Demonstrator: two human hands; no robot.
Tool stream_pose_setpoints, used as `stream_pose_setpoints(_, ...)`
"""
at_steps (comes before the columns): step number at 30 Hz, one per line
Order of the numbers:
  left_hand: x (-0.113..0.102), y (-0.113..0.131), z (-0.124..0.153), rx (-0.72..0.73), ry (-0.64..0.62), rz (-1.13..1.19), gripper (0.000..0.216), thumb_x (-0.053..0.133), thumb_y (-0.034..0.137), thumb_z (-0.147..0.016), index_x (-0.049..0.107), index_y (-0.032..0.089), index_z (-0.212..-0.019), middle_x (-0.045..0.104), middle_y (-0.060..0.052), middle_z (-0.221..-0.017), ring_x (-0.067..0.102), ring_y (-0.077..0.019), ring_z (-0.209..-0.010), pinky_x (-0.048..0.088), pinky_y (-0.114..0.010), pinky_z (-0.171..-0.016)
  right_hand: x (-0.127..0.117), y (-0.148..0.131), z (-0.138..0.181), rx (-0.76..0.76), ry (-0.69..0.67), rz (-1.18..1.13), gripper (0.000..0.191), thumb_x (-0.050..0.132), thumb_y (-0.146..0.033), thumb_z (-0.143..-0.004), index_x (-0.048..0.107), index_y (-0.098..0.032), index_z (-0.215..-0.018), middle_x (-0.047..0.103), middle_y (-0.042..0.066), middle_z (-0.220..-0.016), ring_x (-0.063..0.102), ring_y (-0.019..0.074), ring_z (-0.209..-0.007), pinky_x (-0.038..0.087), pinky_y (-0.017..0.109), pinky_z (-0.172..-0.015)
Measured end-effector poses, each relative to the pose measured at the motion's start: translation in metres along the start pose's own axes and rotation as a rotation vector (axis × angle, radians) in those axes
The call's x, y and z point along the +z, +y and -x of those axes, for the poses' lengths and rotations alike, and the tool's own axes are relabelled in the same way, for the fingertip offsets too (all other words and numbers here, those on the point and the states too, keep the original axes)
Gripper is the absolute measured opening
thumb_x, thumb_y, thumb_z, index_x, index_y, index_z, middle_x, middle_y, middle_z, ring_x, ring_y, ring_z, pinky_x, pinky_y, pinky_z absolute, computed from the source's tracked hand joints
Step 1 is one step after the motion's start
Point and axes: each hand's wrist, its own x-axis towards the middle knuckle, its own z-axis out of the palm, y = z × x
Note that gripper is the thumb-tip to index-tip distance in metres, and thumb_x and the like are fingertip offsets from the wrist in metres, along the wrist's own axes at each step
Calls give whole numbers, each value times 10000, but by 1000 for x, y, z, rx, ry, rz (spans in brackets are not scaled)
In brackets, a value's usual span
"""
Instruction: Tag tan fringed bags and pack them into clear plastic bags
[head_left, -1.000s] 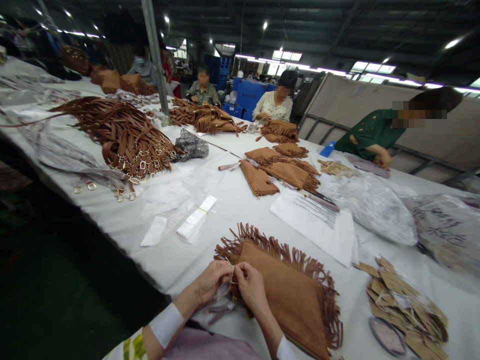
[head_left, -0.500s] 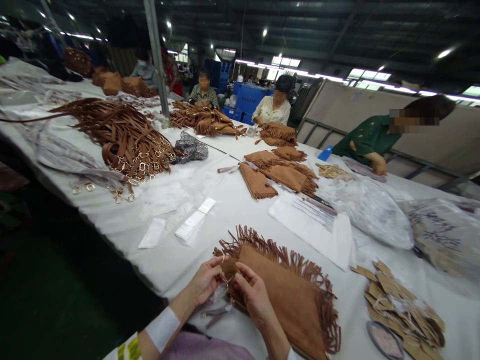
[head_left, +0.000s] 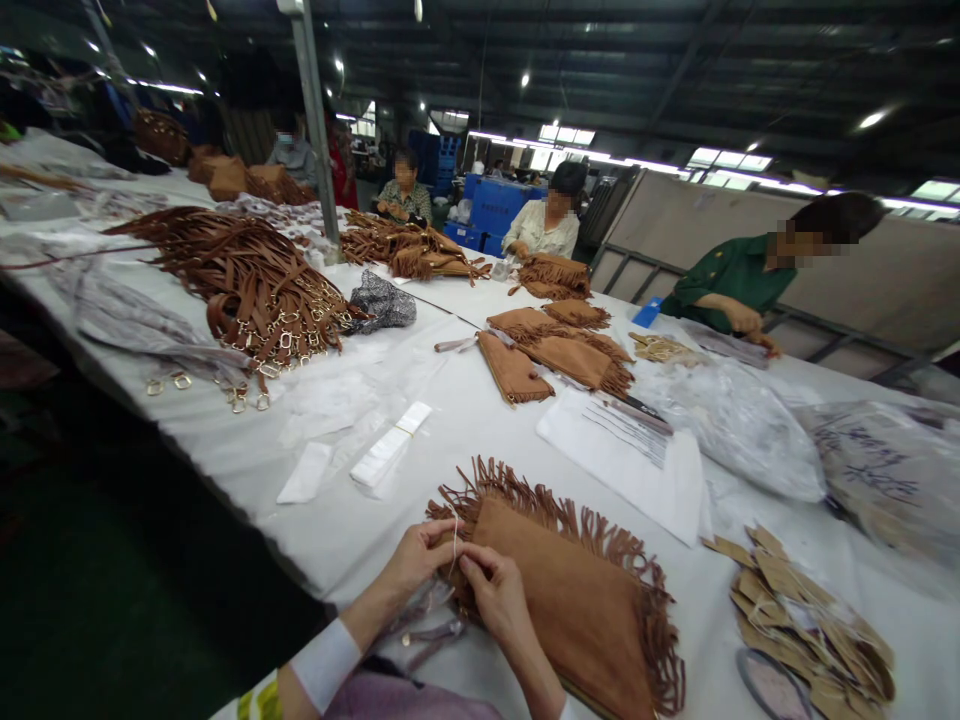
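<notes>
- Two hands, the left hand [head_left: 420, 558] and the right hand [head_left: 498, 592], each had thumb and forefinger clamped on one white string [head_left: 455, 530].
- Beside the right hand, a fringed brown bag [head_left: 566, 585] lay flat on the table [head_left: 472, 430].
- Farther off lay a pile of brown straps [head_left: 232, 265].

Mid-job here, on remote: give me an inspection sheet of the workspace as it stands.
Surface: white-covered table, wrinkled in places.
Job's things: brown fringed bag lying before the person; thin white cord at the fingertips.
Clutter: tan tags, banded white strips, brown straps with gold hardware, clear plastic bags.
Hands: left hand and right hand close together by the cord; exact grip unclear.
Cables: nothing seen on the table.
Surroundings: co-worker in green, metal post, blue boxes.
</notes>
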Motion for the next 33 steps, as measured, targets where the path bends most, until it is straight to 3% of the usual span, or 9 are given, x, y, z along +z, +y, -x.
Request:
stream_pose_setpoints(2, -2, 9, -6, 23, -24, -102, 398, 777, 398, -636, 732, 113, -909, 684, -47, -667, 587, -163, -638, 433, -258, -627, -6, -4, 1, -51, -28, 94, 319, 510, -395, -853, 740, -197, -951, 715, 62, -815, 651, 209, -763, 510, 315, -732)
stream_pose_setpoints(7, -20, 42, -40, 99, 27, -268, 255, 753, 278, -597, 733, 145, -813, 667, -9, -627, 556, -147, -569, 397, -243, -562, -37, 10, 18, -207, 190, 356, 335, 524, -388, -876, 650, -197, -1120, 679, 98, -1000, 638, 214, -902, 521, 328, -803)
stream_pose_setpoints(13, -46, 71, -88, 200, 311, -408, 233, 681, 224, -642, 695, 184, -871, 674, -19, -744, 585, -186, -739, 426, -283, -714, -66, 68, 80, -446, 304, 779, 542, 648, -499, -781, 566, -234, -1246, 622, 135, -1170, 605, 297, -1038, 538, 427, -834)
stream_pose_setpoints(17, -53, 61, -76, 194, 392, -465, 248, 652, 271, -708, 655, 198, -945, 660, -24, -837, 578, -184, -820, 411, -295, -811, -60, 92, 103, -519, 399, 973, 478, 616, -468, -821, 581, -224, -1230, 622, 161, -1181, 609, 311, -1018, 531, 453, -811)
stream_pose_setpoints(20, -49, 39, -42, 115, 287, -478, 248, 626, 408, -760, 648, 187, -871, 638, -14, -718, 579, -174, -693, 427, -283, -706, -57, 92, 96, -535, 456, 965, 285, 535, -318, -893, 627, -222, -1145, 656, 144, -1096, 620, 271, -968, 526, 433, -801)
stream_pose_setpoints(26, -23, -3, 26, -108, 45, -382, 509, 547, 653, -764, 604, 161, -881, 622, -17, -614, 557, -157, -525, 381, -250, -511, -69, 70, 68, -585, 409, 802, 219, 514, -200, -901, 652, -201, -1071, 684, 100, -922, 625, 214, -851, 537, 389, -746)
stream_pose_setpoints(30, -5, -8, 38, -292, -87, -203, 622, 442, 758, -760, 575, 155, -844, 666, -70, -711, 520, -125, -489, 320, -230, -464, -77, 57, 64, -550, 477, 718, 238, 525, -213, -900, 652, -217, -1102, 682, 100, -928, 627, 220, -863, 543, 403, -769)
stream_pose_setpoints(33, 1, 0, 33, -394, -278, -133, 689, 380, 785, -765, 616, 138, -786, 672, -106, -706, 514, -135, -482, 312, -243, -461, -78, 49, 68, -513, 496, 676, 244, 515, -218, -906, 659, -230, -1103, 682, 97, -927, 632, 219, -862, 548, 404, -772)
